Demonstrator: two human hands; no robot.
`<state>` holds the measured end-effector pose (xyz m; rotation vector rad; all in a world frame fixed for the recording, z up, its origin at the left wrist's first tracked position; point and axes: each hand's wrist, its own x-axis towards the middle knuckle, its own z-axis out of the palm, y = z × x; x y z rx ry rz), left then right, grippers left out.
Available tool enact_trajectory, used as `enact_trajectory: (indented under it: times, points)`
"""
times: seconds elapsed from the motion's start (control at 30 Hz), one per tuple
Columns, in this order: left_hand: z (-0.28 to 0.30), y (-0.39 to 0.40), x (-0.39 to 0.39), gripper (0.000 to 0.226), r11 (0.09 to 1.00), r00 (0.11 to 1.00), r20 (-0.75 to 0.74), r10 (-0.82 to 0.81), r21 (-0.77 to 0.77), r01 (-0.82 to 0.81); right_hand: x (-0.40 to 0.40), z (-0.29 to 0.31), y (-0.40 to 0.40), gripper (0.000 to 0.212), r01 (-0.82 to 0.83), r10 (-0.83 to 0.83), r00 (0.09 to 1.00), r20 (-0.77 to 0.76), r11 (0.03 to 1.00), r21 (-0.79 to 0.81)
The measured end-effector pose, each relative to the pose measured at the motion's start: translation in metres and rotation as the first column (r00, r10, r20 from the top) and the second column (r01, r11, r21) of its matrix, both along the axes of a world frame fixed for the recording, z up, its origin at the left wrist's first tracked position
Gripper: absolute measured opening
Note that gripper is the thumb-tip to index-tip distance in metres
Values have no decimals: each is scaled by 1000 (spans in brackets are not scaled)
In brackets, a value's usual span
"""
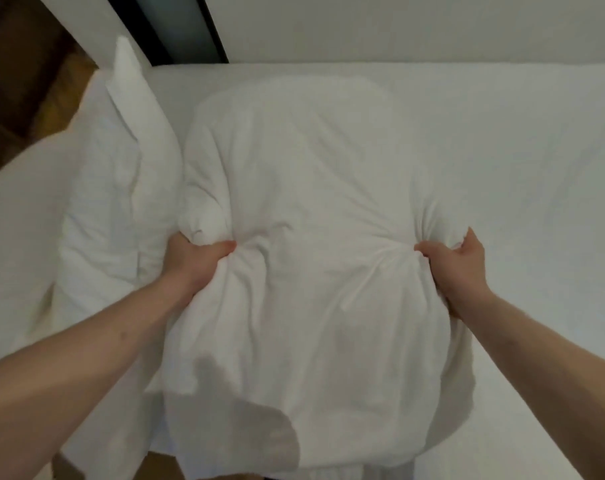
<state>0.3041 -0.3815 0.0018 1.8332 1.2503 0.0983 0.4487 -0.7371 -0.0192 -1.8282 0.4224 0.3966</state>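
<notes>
In the head view, a large, plump white fabric pillow (311,216) lies across the near part of a bed covered with a smooth white sheet (519,161), its lower end hanging over the near edge of the mattress. The left hand (197,263) grips the pillow's left side, thumb on top and pressed into the cloth, the other fingers curled under a bunched fold so that they are mostly hidden. The right hand (458,265) grips the pillow's right side in the same way, thumb dug into the fabric and the fingers wrapped round the edge; creases fan out from both grips toward the middle of the pillow. Both bare forearms reach in from the bottom corners. Just beside the held pillow, on its left and touching it, a second white pillow in a crumpled case (121,174) lies with one corner pointing up toward the wall. Behind the bed stands a pale wall (398,26) with a dark vertical strip (176,26) at upper left, and a brown wooden floor (20,71) shows at far left.
</notes>
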Motion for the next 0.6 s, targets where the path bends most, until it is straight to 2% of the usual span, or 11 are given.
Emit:
enact_trajectory:
  times: [0.07, 0.13, 0.27, 0.37, 0.47, 0.6]
  points:
    - [41, -24, 24, 57, 1000, 998, 62, -24, 16, 23, 11, 33, -23, 27, 52, -52, 997, 54, 999, 6]
    - [81, -53, 46, 54, 999, 992, 120, -41, 12, 39, 21, 67, -53, 27, 91, -92, 992, 88, 996, 14]
    - [135, -127, 92, 48, 995, 976, 193, -98, -7, 101, 43, 124, -131, 46, 172, -167, 977, 133, 985, -24]
    - [150, -186, 122, 43, 991, 961, 250, -122, -29, 134, 56, 158, -194, 55, 212, -201, 968, 152, 976, -57]
    - [153, -254, 150, 37, 980, 936, 318, -152, -75, 185, 75, 184, -265, 54, 230, -201, 957, 208, 966, -123]
    - [145, -343, 188, 48, 966, 901, 394, -181, -103, 239, 102, 211, -349, 57, 287, -220, 935, 278, 930, -230]
